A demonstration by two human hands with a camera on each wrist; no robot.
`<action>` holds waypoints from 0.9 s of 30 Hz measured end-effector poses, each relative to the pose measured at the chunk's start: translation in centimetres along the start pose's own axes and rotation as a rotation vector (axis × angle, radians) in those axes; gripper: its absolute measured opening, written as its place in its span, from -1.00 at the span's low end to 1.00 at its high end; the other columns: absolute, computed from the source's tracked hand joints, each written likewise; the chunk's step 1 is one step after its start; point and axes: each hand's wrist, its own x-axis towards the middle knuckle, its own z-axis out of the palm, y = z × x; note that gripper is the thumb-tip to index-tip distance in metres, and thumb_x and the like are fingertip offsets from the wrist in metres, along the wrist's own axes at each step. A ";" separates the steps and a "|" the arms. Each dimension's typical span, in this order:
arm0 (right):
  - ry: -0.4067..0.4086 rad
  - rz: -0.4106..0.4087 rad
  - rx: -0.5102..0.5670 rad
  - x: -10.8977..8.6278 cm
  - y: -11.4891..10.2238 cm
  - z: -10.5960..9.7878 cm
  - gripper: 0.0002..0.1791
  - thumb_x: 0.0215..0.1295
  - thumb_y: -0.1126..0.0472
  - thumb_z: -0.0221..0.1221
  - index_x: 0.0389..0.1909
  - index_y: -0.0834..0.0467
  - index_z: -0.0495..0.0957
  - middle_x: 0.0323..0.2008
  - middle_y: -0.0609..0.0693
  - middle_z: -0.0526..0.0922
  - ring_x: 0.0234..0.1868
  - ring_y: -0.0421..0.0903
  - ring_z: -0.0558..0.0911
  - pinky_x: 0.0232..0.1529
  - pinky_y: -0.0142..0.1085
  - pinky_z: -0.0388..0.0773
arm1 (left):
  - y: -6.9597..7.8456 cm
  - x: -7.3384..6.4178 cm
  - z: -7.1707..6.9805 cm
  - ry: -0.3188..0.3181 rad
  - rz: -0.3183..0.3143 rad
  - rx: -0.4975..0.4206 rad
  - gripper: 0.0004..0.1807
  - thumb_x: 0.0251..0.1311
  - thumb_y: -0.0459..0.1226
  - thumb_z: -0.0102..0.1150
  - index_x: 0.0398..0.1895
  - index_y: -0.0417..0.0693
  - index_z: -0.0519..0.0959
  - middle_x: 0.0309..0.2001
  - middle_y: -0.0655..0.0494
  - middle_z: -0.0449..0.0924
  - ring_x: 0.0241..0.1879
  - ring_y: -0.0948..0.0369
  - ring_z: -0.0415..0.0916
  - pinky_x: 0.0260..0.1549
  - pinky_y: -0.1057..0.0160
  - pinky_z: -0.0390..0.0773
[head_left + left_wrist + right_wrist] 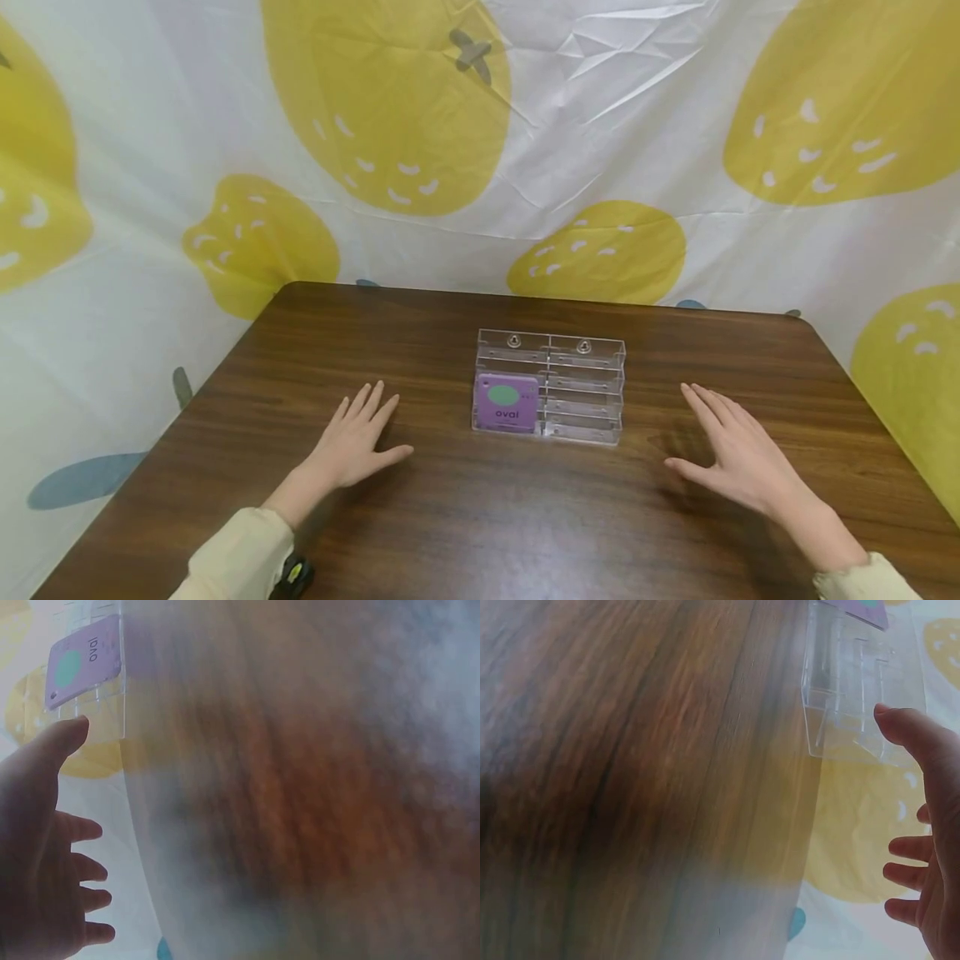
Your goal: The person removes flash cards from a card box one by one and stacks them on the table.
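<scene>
A clear plastic card rack [583, 408] with two columns of tiered pockets stands on the wooden table. In its lower left pocket sits a purple card [507, 417] with a green oval and the word "oval". To the left of the rack, my left hand [352, 442] is spread above the table, holding nothing. My right hand [738, 458] hovers on the rack's other side, fingers extended, also holding nothing. Both wrist views show fingers apart from the rack; the card [84, 664] shows in the left one, the rack's pockets [855, 682] in the right.
The brown wooden table [480, 517] has rounded far corners. Behind it and along both sides hangs a white curtain [420, 250] printed with yellow fruit. A dark strap with a small device [295, 575] is on the left wrist, by the pale sleeve [240, 554].
</scene>
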 end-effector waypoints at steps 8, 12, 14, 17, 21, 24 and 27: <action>0.062 -0.024 0.043 0.9 -0.4 0.5 0.11 -0.19 -0.11 0.37 0.35 0.23 0.04 0.18 0.27 0.31 0.13 0.22 0.32 0.09 -0.01 0.23 | 0.4 0.2 0.0 -0.014 0.020 -0.012 -0.11 0.08 0.24 -0.03 0.31 -0.20 0.16 0.34 -0.28 -0.03 0.34 -0.13 -0.11 0.22 -0.14 -0.02; 0.070 -0.021 0.083 1.5 -0.7 0.6 0.10 -0.21 -0.06 0.40 0.34 0.23 0.05 0.17 0.28 0.31 0.12 0.23 0.32 0.03 0.05 0.27 | 0.6 0.3 0.0 -0.018 0.039 -0.017 -0.11 0.09 0.24 -0.03 0.30 -0.22 0.17 0.34 -0.28 -0.03 0.34 -0.13 -0.10 0.23 -0.13 -0.02; 0.071 -0.020 0.111 1.8 -0.9 0.7 0.09 -0.21 -0.02 0.41 0.33 0.24 0.06 0.17 0.30 0.31 0.12 0.24 0.32 0.00 0.08 0.28 | 0.8 0.3 0.0 -0.022 0.045 -0.025 -0.12 0.09 0.23 -0.04 0.30 -0.22 0.17 0.34 -0.28 -0.03 0.34 -0.12 -0.10 0.23 -0.13 -0.02; 0.072 -0.020 0.142 2.0 -1.1 0.8 0.07 -0.21 0.03 0.43 0.32 0.25 0.08 0.17 0.30 0.31 0.12 0.25 0.30 -0.01 0.10 0.28 | 0.9 0.4 0.0 -0.029 0.050 -0.042 -0.12 0.10 0.23 -0.04 0.30 -0.22 0.17 0.34 -0.27 -0.03 0.34 -0.11 -0.10 0.23 -0.12 -0.02; 0.079 -0.021 0.162 2.3 -1.2 1.2 0.05 -0.22 0.06 0.43 0.32 0.24 0.10 0.17 0.28 0.31 0.12 0.25 0.30 0.00 0.10 0.28 | 1.2 0.7 0.1 -0.026 0.047 -0.079 -0.14 0.10 0.20 -0.01 0.30 -0.23 0.18 0.34 -0.26 -0.01 0.34 -0.11 -0.08 0.24 -0.11 -0.01; 0.084 -0.019 0.175 2.5 -1.4 1.5 0.03 -0.23 0.09 0.43 0.31 0.21 0.12 0.16 0.26 0.33 0.12 0.23 0.31 0.00 0.10 0.29 | 1.3 0.8 0.2 -0.013 0.042 -0.114 -0.16 0.09 0.18 0.02 0.29 -0.23 0.20 0.34 -0.25 0.01 0.33 -0.11 -0.06 0.23 -0.11 0.01; 0.083 -0.019 0.189 2.7 -1.6 1.8 0.00 -0.22 0.11 0.43 0.30 0.20 0.15 0.13 0.25 0.36 0.10 0.21 0.33 -0.01 0.10 0.30 | 1.3 0.9 0.3 -0.002 0.044 -0.140 -0.17 0.10 0.17 0.03 0.28 -0.22 0.22 0.33 -0.24 0.03 0.32 -0.13 -0.03 0.22 -0.11 0.03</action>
